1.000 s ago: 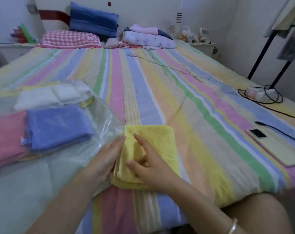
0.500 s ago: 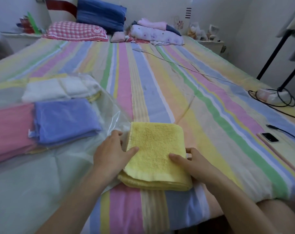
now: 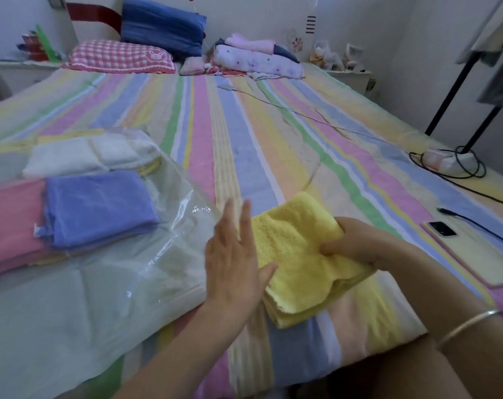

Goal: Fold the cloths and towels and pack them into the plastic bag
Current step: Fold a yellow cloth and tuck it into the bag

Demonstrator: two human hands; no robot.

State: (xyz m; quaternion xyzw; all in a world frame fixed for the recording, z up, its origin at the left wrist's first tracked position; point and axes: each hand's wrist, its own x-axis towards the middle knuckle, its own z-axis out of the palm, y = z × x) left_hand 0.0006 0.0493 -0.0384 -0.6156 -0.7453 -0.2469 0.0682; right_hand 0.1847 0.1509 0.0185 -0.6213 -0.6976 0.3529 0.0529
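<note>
A folded yellow towel is lifted at its right side above the striped bed, near the front edge. My right hand grips that right side, thumb on top. My left hand is open with fingers spread, just left of the towel, its thumb touching the towel's edge. To the left lies a clear plastic bag, flat on the bed. Inside it are a folded blue cloth, a pink cloth and white towels.
A phone on a flat pad lies at the right with a black cable. A power strip with coiled cords sits further right. Pillows and folded bedding are at the bed's head. A black stand rises at right.
My right hand has closed on the towel's right side and raised it, so the towel now tilts. My left hand came off the towel's left edge and opened.
</note>
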